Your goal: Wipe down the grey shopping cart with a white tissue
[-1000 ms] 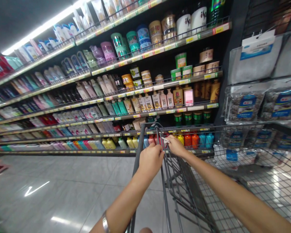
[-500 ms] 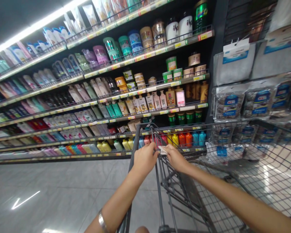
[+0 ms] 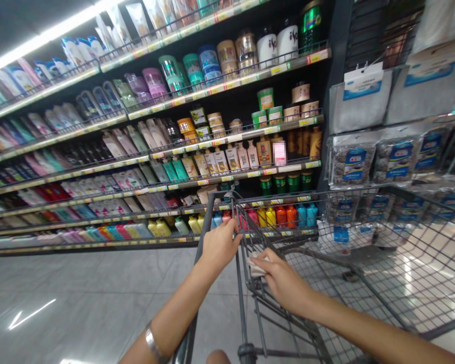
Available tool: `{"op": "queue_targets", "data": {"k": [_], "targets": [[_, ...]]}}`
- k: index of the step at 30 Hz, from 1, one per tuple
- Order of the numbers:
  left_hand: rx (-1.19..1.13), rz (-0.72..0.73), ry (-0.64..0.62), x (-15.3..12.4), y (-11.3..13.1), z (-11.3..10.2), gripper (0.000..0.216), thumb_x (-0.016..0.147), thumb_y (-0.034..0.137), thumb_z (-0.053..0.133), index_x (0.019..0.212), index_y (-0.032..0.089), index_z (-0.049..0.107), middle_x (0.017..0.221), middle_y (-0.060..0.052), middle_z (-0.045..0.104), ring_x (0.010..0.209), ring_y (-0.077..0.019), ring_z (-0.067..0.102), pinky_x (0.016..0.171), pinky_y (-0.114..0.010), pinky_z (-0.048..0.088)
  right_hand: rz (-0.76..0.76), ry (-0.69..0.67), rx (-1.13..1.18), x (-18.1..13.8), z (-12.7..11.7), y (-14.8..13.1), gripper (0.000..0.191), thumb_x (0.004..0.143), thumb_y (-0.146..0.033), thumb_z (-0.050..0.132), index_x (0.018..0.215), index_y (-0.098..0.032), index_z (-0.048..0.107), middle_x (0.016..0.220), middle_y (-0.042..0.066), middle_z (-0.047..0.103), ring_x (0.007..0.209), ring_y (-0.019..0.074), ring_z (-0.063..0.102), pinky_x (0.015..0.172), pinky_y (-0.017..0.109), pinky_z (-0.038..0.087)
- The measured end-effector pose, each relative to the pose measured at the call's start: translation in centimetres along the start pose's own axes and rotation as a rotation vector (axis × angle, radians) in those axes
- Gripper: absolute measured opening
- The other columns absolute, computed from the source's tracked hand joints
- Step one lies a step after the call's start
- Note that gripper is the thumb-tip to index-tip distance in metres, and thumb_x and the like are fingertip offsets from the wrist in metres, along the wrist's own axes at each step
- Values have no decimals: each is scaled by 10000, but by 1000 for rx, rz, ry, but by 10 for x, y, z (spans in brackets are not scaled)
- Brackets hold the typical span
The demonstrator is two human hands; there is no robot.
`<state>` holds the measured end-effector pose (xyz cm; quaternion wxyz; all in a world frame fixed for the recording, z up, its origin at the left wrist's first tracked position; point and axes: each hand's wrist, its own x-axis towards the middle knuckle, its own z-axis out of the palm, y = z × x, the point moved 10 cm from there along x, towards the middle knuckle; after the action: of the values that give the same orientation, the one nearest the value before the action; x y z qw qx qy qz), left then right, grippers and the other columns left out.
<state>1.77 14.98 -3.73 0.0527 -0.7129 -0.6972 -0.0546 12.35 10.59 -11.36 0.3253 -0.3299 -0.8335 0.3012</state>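
Note:
A dark grey wire shopping cart (image 3: 367, 283) stands in front of me, tilted across the view. My left hand (image 3: 220, 245) is closed around a metal bar of its folding frame, near the upper end. Lower and to the right, my right hand (image 3: 275, 275) pinches a crumpled whitish cloth (image 3: 257, 265). The cloth rests against the thin bars of the cart. A silver bracelet (image 3: 151, 341) circles my left wrist. Whether the cloth is fabric or paper is hard to tell.
Long store shelves (image 3: 136, 192) hold bottles, tubs and tubes ahead and to the left. Packs of steel scourers (image 3: 354, 162) hang at the right, below grey cloths (image 3: 358, 108). Grey tiled floor (image 3: 79, 298) stretches at the left.
My right hand has moved down along the cart's bars with the cloth, away from my left hand. My left hand stays on the frame; the view has shifted slightly.

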Motion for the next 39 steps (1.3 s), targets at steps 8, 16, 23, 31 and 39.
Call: {"op": "queue_targets", "data": {"k": [8, 16, 23, 31, 39], "targets": [[21, -18, -35, -5, -6, 0, 185, 848, 367, 502, 992, 251, 510, 939, -14, 670, 896, -192, 643, 723, -281, 431, 4, -92, 128, -38, 14, -20, 547, 736, 55, 380, 1161, -226, 578, 1012, 56, 525, 949, 159, 531, 855, 286, 444], [61, -32, -124, -16, -10, 6, 184, 885, 320, 437, 1053, 252, 467, 902, -7, 689, 880, -212, 659, 703, -300, 442, -42, -289, 173, -40, 3, -33, 324, 742, 19, 423, 857, -197, 636, 911, 22, 574, 863, 145, 553, 759, 239, 418], [102, -28, -169, -21, -13, 9, 242, 874, 247, 393, 1109, 237, 451, 861, -42, 693, 875, -256, 672, 705, -343, 476, 7, 50, 85, 34, -34, 29, 304, 764, 8, 410, 793, -169, 655, 839, 34, 579, 841, 160, 525, 780, 262, 403], [221, -21, -213, -17, -13, 12, 347, 835, 115, 321, 1144, 225, 434, 877, -69, 697, 887, -243, 670, 712, -337, 488, 134, 251, -7, 118, -9, 75, 427, 764, 31, 407, 1060, -158, 649, 1061, 86, 614, 1015, 176, 545, 897, 260, 400], [190, 13, -182, -13, -16, 13, 315, 837, 138, 326, 1110, 216, 463, 883, -73, 690, 898, -259, 664, 708, -350, 489, 123, 66, -115, 117, 22, 81, 544, 728, 58, 394, 1215, -115, 564, 1192, 140, 613, 1091, 204, 559, 931, 288, 398]]}}
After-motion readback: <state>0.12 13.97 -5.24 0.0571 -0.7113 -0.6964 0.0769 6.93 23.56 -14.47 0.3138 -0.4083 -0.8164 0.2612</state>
